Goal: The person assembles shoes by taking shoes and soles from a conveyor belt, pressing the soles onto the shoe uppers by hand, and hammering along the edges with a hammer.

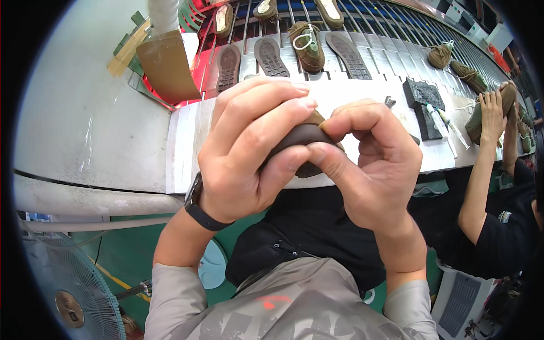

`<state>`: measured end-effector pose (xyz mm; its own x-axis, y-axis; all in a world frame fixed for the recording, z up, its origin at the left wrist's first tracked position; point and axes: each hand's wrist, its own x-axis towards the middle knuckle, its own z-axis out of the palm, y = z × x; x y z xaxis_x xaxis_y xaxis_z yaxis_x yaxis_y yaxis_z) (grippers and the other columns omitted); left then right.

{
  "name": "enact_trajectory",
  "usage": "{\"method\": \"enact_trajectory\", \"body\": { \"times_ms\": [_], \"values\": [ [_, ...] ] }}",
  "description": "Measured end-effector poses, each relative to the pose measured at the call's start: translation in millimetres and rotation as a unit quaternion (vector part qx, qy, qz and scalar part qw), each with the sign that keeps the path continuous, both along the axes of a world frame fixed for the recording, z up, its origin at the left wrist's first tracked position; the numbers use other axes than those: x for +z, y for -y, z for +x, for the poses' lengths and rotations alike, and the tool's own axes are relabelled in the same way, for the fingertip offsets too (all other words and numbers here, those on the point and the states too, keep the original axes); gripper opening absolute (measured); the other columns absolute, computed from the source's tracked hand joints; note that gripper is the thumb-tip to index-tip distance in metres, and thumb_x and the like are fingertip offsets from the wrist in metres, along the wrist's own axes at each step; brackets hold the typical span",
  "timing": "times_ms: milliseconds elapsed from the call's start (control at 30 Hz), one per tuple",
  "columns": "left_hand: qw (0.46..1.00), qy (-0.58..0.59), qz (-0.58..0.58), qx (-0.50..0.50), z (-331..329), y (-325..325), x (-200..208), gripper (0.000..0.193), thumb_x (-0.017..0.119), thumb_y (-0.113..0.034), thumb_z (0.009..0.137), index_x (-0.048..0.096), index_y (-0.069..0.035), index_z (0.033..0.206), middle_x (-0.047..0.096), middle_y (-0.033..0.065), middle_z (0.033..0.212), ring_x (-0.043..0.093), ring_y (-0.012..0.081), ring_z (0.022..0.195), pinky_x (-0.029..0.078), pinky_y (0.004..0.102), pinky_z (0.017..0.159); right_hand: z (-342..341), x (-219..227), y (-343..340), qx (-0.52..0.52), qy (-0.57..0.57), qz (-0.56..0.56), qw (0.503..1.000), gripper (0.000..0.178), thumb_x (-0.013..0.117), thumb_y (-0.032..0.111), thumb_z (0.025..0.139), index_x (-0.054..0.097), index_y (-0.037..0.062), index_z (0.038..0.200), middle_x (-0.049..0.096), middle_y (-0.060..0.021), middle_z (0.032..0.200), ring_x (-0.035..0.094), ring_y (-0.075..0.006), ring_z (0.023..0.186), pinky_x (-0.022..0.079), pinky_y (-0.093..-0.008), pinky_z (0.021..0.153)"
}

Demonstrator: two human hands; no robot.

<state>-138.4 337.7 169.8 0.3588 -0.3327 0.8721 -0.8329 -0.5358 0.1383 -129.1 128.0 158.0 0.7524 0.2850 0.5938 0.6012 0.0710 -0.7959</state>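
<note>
In front of my chest is a shoe [304,135] with a dark brown sole edge and a bit of tan upper; my hands cover most of it. My left hand [241,139], with a black band on its wrist, wraps round it from the left, thumb along the near side. From the right, my right hand [379,161] pinches the sole edge between thumb and forefinger. Beyond my hands lie loose dark soles, among them one at left [228,67], a middle one [272,56] and one at right [349,55]. A brown laced shoe [307,46] sits between them.
A roller conveyor [391,28] carries more shoes along the back. Left stands a machine housing [96,113] with a hanging brown flap [167,68] and red glow. At right are a black block [424,107], thin tubes [439,124] and a co-worker's hand [492,113] on a shoe. A fan [71,294] is low left.
</note>
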Motion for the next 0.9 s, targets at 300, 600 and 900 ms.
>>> {"method": "enact_trajectory", "body": {
  "times_ms": [300,600,900],
  "values": [
    [0.996,-0.044,-0.047,0.067,-36,-22,-15,0.026,0.071,-0.014,0.101,0.066,0.001,0.121,0.068,0.0199,0.117,0.068,0.0337,0.106,0.057,0.0433,0.094,-13,-6,-33,-0.039,0.023,-0.001,0.999,0.043,0.091,-0.001,0.080,0.066,-0.0021,0.115,0.065,-0.0084,0.103,0.063,-0.0162,0.096,0.054,-0.0286,0.083],
    [0.958,-0.219,-0.086,0.164,-107,-50,-61,0.036,0.069,-0.025,0.105,0.064,0.002,0.128,0.068,0.0227,0.129,0.066,0.0333,0.116,0.053,0.0411,0.102,-16,-65,-44,-0.019,0.133,-0.131,0.982,0.046,0.094,0.011,0.068,0.074,0.0039,0.109,0.072,-0.0144,0.120,0.069,-0.0352,0.105,0.053,-0.0464,0.095],
    [0.924,-0.241,-0.263,0.133,-90,-31,-125,0.029,0.071,-0.017,0.104,0.065,0.001,0.127,0.069,0.0198,0.133,0.066,0.0325,0.125,0.050,0.0422,0.109,8,-73,-27,0.013,0.193,-0.220,0.956,0.047,0.092,0.011,0.070,0.070,0.0059,0.111,0.073,-0.0114,0.122,0.069,-0.0341,0.109,0.048,-0.0535,0.103]
  ]
}}
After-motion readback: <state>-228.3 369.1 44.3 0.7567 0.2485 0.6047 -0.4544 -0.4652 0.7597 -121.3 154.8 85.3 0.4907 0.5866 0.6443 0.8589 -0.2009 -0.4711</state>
